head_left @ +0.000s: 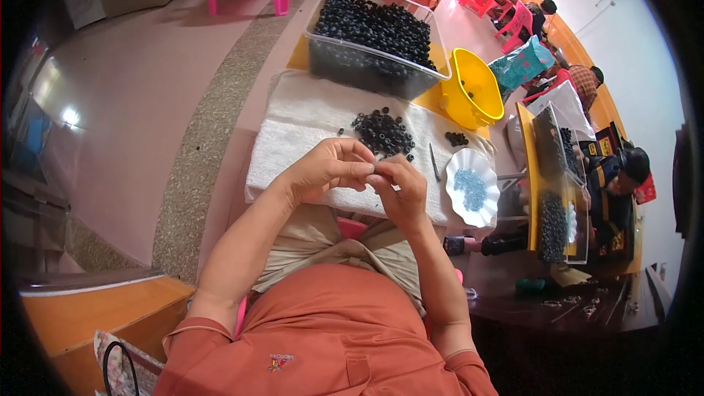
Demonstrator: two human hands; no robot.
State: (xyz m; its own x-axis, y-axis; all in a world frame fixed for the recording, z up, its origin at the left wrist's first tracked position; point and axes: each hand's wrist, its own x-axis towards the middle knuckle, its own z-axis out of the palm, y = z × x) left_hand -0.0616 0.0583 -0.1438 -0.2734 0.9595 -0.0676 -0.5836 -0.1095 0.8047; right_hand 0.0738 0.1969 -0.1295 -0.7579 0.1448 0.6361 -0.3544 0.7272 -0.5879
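Black rings [383, 132], loose pile, lie straight ahead, just beyond the fingers; pile roundish, no clear long axis, L hand [320, 169] and R hand [405, 194] abt equally near. Nubby white towel [293, 121] drapes most of the yellowish surface [298, 57]. Behind pile: clear plastic bin [367, 72], rectangular, heaped w/ glossy black pcs. To its R, yellow tub [480, 111], smooth plastic, few pcs inside. Scalloped white dish [480, 219], R of R hand, holds pale-blue granular bits [469, 187]. Thin dark tool [435, 163] lies btwn pile and dish, pointing away from wearer. Fingertips of both hands meet, pinching smth too small to ID.
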